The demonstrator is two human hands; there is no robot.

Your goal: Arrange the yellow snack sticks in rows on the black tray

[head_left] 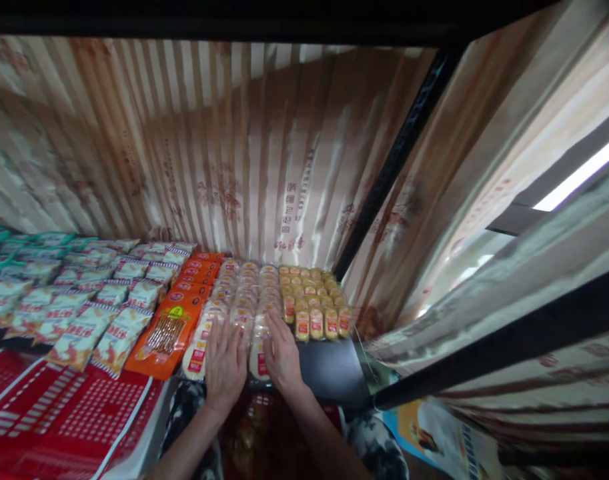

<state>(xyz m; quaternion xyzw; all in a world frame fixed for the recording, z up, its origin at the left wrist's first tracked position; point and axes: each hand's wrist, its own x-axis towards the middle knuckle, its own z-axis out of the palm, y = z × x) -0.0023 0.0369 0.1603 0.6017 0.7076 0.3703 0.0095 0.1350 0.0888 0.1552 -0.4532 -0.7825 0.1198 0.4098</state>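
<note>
My left hand (227, 363) lies flat with its fingers stretched forward over the front of the rows of wrapped pale snack cakes (197, 359). Beside it, my right hand (283, 353) rests against the right-hand row of these packs, fingers extended and thumb apart. Part of the packs is hidden beneath both hands. Just right of my right hand, small yellow wrapped cakes (315, 323) with red labels stand in tight rows. To the left of my left hand, orange snack packets (167, 333) overlap in a column.
White and light-blue snack bags (81, 330) fill the shelf's left. A dark shelf surface (329, 367) shows at front right. A black metal post (394, 167) and a black bar (509, 333) bound the right side. Patterned curtain sheeting (224, 147) hangs behind. A red crate (69, 413) stands lower left.
</note>
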